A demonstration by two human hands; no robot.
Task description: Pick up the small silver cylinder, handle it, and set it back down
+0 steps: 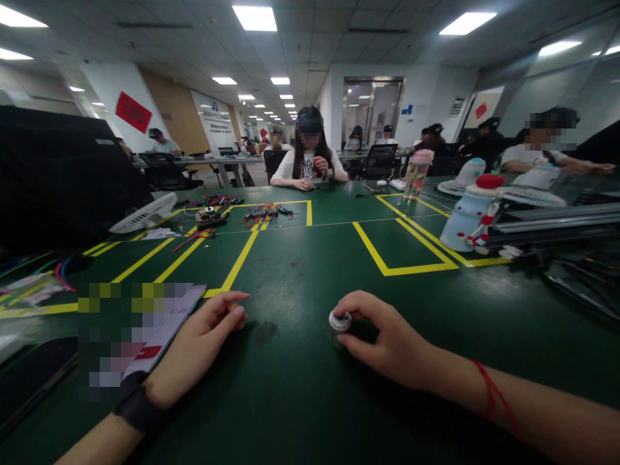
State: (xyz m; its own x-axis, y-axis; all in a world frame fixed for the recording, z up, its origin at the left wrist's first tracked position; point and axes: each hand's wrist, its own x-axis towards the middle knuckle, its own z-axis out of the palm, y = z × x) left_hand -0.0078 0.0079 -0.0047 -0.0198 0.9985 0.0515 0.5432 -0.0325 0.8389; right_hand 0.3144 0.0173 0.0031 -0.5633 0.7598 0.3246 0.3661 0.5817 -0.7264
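My right hand (387, 332) is closed around a small round jar (335, 334), thumb and fingers at its sides. The jar has a whitish, metallic-looking top with a dark spot, and its body looks clear. It stands upright on the green table (295, 400). My left hand (206, 332) lies to the left of the jar, apart from it, with fingers loosely bent and nothing in them. Close beside that hand is a partly blurred-out flat device or sheet (167, 316).
Bundles of coloured wires (266, 213) lie at the far left, near a white fan (145, 213). On the right stand a blue bottle (458, 223), a pink-lidded bottle (416, 177) and metal bars (557, 223). Across the table sits a person (310, 165). Yellow tape (372, 248) marks the surface.
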